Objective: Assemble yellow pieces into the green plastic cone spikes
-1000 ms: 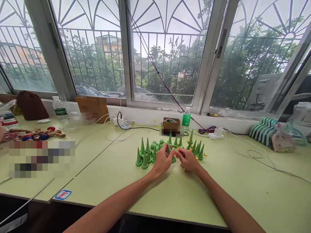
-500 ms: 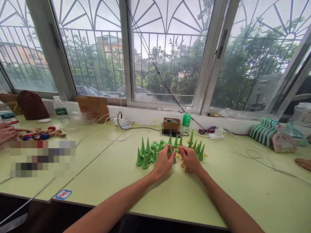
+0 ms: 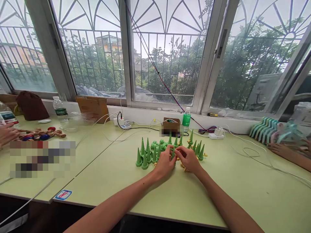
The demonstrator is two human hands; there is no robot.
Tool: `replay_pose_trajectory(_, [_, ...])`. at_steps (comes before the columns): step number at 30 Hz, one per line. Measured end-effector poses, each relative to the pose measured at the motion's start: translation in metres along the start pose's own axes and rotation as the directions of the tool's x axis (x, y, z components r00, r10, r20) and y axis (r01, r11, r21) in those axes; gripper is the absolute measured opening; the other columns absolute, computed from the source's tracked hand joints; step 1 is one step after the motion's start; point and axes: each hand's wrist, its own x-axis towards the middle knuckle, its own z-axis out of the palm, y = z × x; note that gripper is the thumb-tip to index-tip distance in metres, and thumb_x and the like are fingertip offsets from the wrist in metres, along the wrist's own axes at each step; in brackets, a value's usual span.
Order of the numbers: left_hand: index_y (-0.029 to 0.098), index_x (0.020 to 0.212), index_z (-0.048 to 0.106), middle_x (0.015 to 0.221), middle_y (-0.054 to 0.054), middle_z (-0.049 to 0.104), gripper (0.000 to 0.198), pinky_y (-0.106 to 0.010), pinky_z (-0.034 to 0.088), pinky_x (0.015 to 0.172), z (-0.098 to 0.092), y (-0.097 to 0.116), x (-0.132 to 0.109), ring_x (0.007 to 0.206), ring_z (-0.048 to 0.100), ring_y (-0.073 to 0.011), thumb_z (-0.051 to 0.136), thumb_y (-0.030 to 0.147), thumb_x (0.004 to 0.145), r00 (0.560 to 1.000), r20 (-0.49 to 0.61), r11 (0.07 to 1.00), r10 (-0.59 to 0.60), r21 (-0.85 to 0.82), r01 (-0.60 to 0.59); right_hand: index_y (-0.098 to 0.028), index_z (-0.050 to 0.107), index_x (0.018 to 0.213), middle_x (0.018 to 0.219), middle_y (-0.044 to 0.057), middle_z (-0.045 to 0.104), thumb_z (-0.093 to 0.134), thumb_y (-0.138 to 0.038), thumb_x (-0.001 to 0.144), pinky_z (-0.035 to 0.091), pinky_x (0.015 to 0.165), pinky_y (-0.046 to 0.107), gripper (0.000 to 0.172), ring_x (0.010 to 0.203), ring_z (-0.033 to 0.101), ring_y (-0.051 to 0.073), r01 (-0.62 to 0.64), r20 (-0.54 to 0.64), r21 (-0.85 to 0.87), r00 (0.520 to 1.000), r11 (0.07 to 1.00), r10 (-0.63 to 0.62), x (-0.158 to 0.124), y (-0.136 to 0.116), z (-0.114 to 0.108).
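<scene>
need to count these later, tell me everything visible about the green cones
The green cones look like matte plastic spikes with pointed tips and flared round bases. Most stand upright in two clusters on the pale green table; a few lie on their sides behind. The left hand pinches one in the middle, the right hand touching it.

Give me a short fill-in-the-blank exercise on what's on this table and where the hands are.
The left hand and right hand meet at a cluster of ____ plastic cone-shaped spikes. Behind the cluster, by the window, the small green plastic bottle stands ____. The brown cardboard box sits to the ____ of the cluster.
Missing words: green; upright; left.
</scene>
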Motion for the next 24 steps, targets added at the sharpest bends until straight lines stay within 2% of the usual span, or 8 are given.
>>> replay_pose_trajectory(7, [0.018,0.11,0.048,0.072,0.002,0.059,0.029,-0.02,0.03,0.05,0.0007,-0.001,-0.0006,0.049,0.043,-0.0078,0.053,0.018,0.081,1.0,0.024,1.0,-0.004,-0.027,0.004,-0.017,0.064,0.081,0.054,-0.002,0.053,0.054,-0.046,0.091,0.033,0.051,0.026,0.032,0.049,0.043,0.012,0.026,0.013,-0.022,1.0,0.999,-0.026,-0.0001,-0.0001,0.0017])
replay_pose_trajectory(17, [0.019,0.11,0.049,0.074,0.002,0.058,0.035,-0.02,0.032,0.049,0.0016,-0.0068,-0.0013,0.05,0.046,-0.0079,0.053,0.013,0.076,1.0,0.013,0.999,-0.015,-0.038,0.015,-0.018,0.064,0.075,0.054,-0.002,0.05,0.056,-0.043,0.09,0.033,0.051,0.025,0.03,0.051,0.04,0.012,0.055,0.007,-0.06,0.998,0.997,-0.055,-0.0008,0.0029,0.0062])
replay_pose_trajectory(24, [0.018,0.108,0.05,0.069,0.003,0.055,0.037,-0.019,0.031,0.048,0.0011,-0.0011,-0.0022,0.05,0.045,-0.0082,0.052,0.01,0.071,1.0,0.013,0.999,-0.011,-0.032,0.011,-0.018,0.062,0.072,0.055,-0.001,0.052,0.053,-0.042,0.091,0.033,0.051,0.026,0.031,0.05,0.041,0.013,0.067,-0.001,-0.064,0.998,0.996,-0.067,-0.0014,0.0007,0.0068])
